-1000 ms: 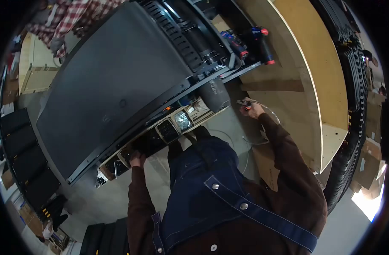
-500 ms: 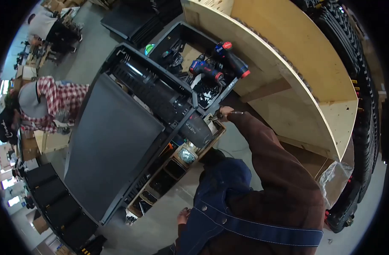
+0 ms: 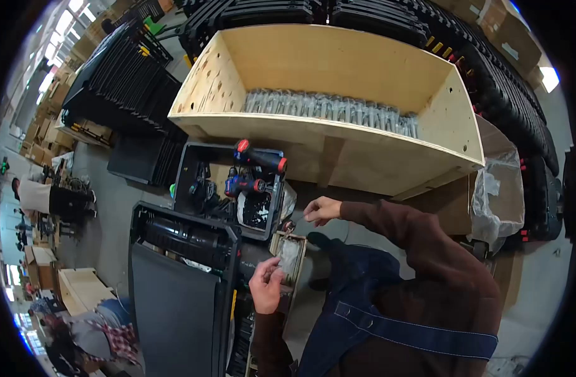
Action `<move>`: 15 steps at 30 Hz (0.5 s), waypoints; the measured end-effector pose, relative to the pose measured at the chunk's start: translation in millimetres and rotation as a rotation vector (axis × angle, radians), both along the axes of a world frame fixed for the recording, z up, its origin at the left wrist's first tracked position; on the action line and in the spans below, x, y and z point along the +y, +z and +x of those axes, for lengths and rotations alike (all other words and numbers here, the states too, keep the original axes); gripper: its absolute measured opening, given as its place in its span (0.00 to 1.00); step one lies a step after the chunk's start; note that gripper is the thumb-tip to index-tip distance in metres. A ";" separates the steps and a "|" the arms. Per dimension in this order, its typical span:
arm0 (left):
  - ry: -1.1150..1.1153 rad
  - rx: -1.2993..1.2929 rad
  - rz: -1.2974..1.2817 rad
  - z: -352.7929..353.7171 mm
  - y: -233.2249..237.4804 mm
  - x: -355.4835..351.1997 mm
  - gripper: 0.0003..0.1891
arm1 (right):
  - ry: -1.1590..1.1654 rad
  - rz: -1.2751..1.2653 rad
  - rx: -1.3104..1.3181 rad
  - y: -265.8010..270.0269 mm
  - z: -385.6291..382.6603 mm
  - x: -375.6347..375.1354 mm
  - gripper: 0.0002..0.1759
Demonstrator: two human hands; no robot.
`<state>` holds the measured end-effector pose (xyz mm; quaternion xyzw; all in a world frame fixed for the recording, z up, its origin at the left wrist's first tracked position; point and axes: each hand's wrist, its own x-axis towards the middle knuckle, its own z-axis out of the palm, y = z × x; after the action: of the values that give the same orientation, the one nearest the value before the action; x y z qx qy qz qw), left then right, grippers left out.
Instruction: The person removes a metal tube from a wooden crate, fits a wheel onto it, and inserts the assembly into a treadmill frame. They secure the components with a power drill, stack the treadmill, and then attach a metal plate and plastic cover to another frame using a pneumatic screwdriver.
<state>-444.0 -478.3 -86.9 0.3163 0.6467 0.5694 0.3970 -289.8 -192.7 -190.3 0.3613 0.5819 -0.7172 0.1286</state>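
Observation:
My left hand (image 3: 266, 288) is raised over a narrow wooden parts tray (image 3: 299, 264), with fingers half curled and apart and nothing visible in them. In the tray's end compartment lies a clear plastic bag (image 3: 288, 256). My right hand (image 3: 322, 211) hovers beyond the tray's end, its fingers loosely bent and apart, with no object visible in it. A small metal tool or fitting (image 3: 288, 226), too small to name, sits at the tray's end near the right fingertips. Left of the tray stands a large black plastic frame with a dark panel (image 3: 175, 301).
A grey bin (image 3: 186, 182) holds two cordless drills (image 3: 243, 185) and black small parts. Behind it stands a large plywood crate (image 3: 370, 151) with a row of plastic-wrapped parts (image 3: 332, 108). A cardboard box with plastic liner (image 3: 498, 182) is at right. A co-worker (image 3: 102, 336) bends at lower left.
My view has turned toward the crate. My left hand has risen from beside my body to above the tray. The right hand has come away from the tray's end.

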 end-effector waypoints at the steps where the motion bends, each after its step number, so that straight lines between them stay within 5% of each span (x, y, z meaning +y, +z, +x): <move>1: -0.029 0.006 -0.007 -2.7 19.2 28.2 0.12 | 0.068 0.047 0.054 19.2 3.8 19.5 0.24; 5: 0.026 0.035 0.014 -5.3 57.9 139.6 0.14 | 0.216 0.213 0.361 103.7 12.2 136.2 0.23; 9: 0.010 0.165 -0.099 -10.5 51.7 262.0 0.10 | -0.199 0.345 0.415 121.1 20.9 299.4 0.20; 13: -0.077 0.548 0.088 14.1 42.2 390.8 0.09 | -0.461 0.701 0.003 -21.3 94.1 452.4 0.15; 15: -0.225 0.601 0.044 32.4 36.9 435.2 0.11 | -0.451 0.621 -0.365 -106.2 167.2 490.3 0.23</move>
<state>-411.6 -43.1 -50.0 0.5485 0.6833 0.4170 0.2416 -122.7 297.6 -296.5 0.6220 0.6443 -0.4426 -0.0455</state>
